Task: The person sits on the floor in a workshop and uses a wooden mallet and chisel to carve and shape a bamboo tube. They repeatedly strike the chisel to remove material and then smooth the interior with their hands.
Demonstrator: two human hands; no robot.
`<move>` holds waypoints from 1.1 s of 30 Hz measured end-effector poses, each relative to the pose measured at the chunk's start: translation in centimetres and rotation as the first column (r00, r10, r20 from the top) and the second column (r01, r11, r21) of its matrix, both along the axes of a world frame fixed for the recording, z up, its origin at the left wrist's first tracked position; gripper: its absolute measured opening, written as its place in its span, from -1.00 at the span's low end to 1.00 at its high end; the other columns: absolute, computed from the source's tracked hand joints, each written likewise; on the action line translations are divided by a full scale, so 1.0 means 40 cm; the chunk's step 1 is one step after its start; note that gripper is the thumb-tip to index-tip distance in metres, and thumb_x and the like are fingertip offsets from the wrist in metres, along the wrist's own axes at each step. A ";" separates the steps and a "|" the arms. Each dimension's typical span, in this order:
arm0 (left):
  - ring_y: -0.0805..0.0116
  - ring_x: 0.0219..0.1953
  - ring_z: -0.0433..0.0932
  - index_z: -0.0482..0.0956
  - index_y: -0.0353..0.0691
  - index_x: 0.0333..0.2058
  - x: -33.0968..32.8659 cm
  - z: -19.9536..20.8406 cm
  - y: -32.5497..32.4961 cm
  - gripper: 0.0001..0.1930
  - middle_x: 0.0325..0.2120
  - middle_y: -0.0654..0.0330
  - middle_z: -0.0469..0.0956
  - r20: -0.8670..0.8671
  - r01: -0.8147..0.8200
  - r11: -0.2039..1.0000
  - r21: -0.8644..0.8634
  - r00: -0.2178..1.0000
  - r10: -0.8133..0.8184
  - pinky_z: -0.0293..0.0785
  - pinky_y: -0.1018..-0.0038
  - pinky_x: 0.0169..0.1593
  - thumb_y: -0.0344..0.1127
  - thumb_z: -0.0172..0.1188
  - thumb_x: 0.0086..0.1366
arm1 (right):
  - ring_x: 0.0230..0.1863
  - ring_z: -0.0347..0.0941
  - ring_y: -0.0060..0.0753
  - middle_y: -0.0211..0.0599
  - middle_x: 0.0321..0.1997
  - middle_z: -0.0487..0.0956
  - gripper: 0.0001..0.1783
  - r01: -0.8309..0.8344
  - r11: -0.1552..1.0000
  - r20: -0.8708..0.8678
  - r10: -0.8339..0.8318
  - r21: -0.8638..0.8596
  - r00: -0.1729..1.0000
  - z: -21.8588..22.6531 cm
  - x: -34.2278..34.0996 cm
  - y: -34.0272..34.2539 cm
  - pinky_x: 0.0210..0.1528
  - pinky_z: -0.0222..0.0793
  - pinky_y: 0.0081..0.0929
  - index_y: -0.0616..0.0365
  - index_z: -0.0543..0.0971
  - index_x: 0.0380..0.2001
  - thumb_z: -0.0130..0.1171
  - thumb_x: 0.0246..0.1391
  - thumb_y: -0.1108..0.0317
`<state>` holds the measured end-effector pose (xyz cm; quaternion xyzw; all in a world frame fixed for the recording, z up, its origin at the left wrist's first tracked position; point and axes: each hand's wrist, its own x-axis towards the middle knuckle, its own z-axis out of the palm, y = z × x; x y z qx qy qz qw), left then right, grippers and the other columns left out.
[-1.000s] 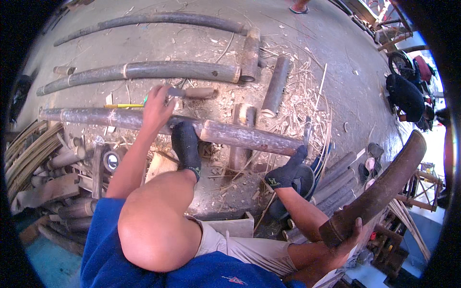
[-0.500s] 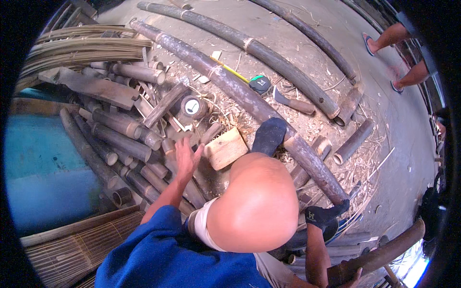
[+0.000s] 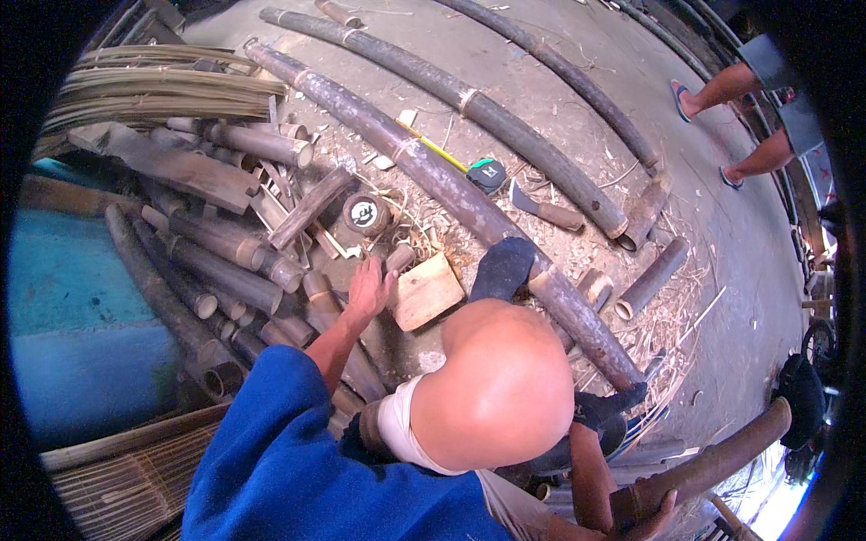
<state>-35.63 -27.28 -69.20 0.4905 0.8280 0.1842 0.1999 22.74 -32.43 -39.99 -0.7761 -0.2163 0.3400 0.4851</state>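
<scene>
My left hand [image 3: 368,290] is stretched out with its fingers apart and nothing in its grasp. Its fingertips are close to a short round wooden piece [image 3: 400,259], beside a pale wooden block [image 3: 428,290]; whether they touch is unclear. At the lower right, my right hand [image 3: 661,518] is wrapped round a thick brown bamboo tube [image 3: 713,453] that slants up toward the right. Part of that hand is hidden by the tube. Between my hands is my bent knee, with one dark-socked foot [image 3: 502,268] against a long bamboo pole [image 3: 442,185].
Cut bamboo tubes [image 3: 230,279] are piled on the left. A tape measure [image 3: 487,174] with its yellow blade out and a curved blade with a wooden handle [image 3: 559,215] lie among shavings. A roll of tape [image 3: 364,215] sits nearby. Another person's legs [image 3: 732,86] stand at upper right.
My left hand has shifted slightly right, closer to the short wooden piece. The tube in my right hand has moved a little up and left. The whole view has shifted slightly.
</scene>
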 end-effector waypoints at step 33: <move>0.30 -0.21 0.52 0.46 -0.32 0.05 -0.166 0.320 0.348 -0.61 -0.23 0.11 0.57 0.605 -0.545 0.700 0.463 0.771 0.200 0.47 0.28 -0.05 -0.19 0.14 0.36 | -0.25 0.53 -0.21 -0.21 -0.25 0.61 -0.41 0.077 0.997 -0.509 -0.070 -0.007 0.858 0.106 -0.119 -0.044 -0.10 0.45 -0.35 0.31 0.53 -0.08 0.08 0.28 -0.11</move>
